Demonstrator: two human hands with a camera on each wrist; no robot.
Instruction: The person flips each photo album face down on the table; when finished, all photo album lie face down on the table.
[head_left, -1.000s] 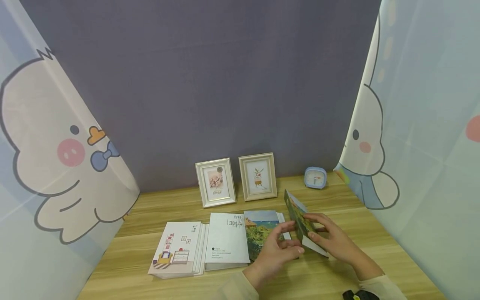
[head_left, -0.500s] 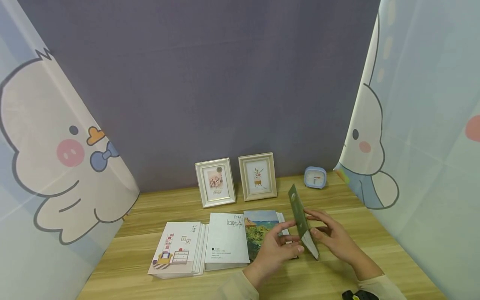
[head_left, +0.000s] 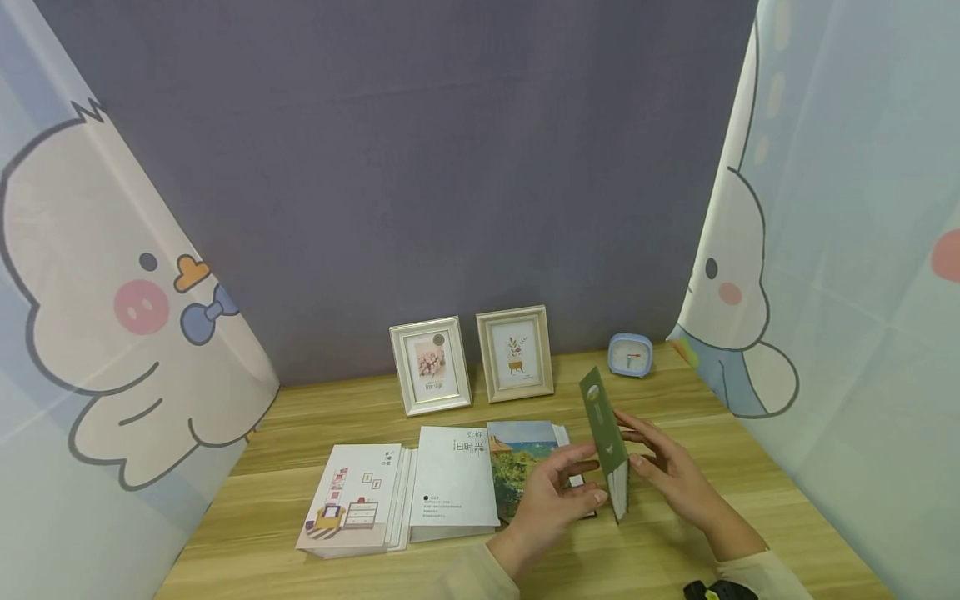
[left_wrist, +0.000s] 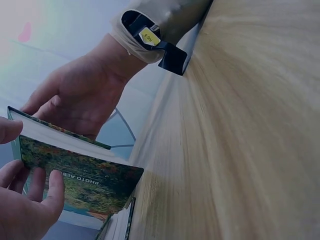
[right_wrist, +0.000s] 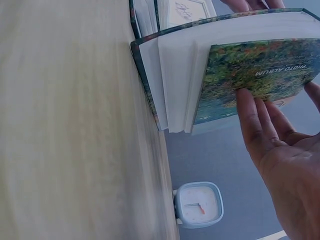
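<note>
Photo album (head_left: 609, 442) stands on edge on the table (head_left: 675, 550), between the two hands: left hand (head_left: 551, 500) against its left face, right hand (head_left: 675, 479) against its right face. Open album (head_left: 525, 462) lies flat just left of and partly under the left hand. Booklet (head_left: 453, 483) lies left of that, overlapping its edge; card stack (head_left: 356, 498) lies further left, touching the booklet. Behind the left hand, well back by the wall, two picture frames stand side by side: left frame (head_left: 431, 364), right frame (head_left: 516, 352). Clock (head_left: 630, 355) stands behind the right hand, right of the frames. Curtains hang beyond each hand at the table's sides.
</note>
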